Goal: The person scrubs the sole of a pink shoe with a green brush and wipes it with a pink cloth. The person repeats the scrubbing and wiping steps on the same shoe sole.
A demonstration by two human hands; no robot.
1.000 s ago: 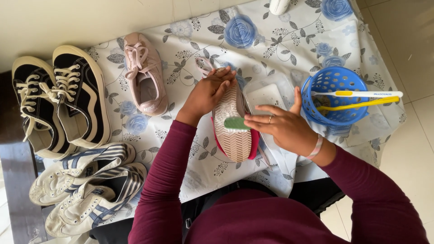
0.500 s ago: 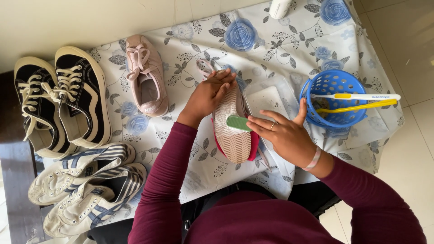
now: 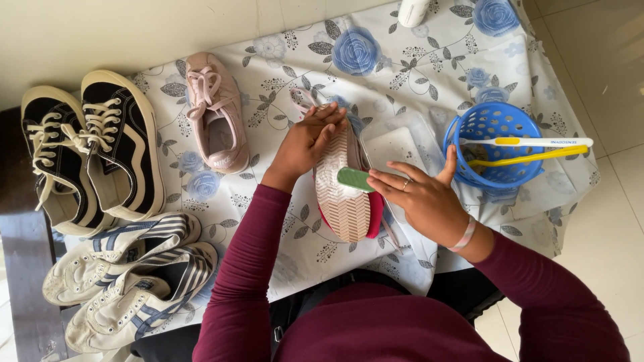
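Observation:
My left hand (image 3: 305,144) grips the toe end of a pink sneaker (image 3: 343,201) turned sole-up, its pale ribbed sole facing me. My right hand (image 3: 422,198) holds a small green sponge (image 3: 354,179) pressed against the middle of that sole. The shoe is tilted over a table covered with a white cloth printed with blue roses (image 3: 376,60). A matching pink sneaker (image 3: 216,114) lies upright on the cloth to the left of my left hand.
A blue perforated basket (image 3: 493,144) with two toothbrushes (image 3: 530,149) across its rim sits right of my hand. Black-and-white sneakers (image 3: 94,154) and worn white striped sneakers (image 3: 127,275) lie at the left. A white container (image 3: 410,10) stands at the far edge.
The green sponge has shifted slightly along the sole under my right hand. The left hand keeps its hold on the shoe's toe.

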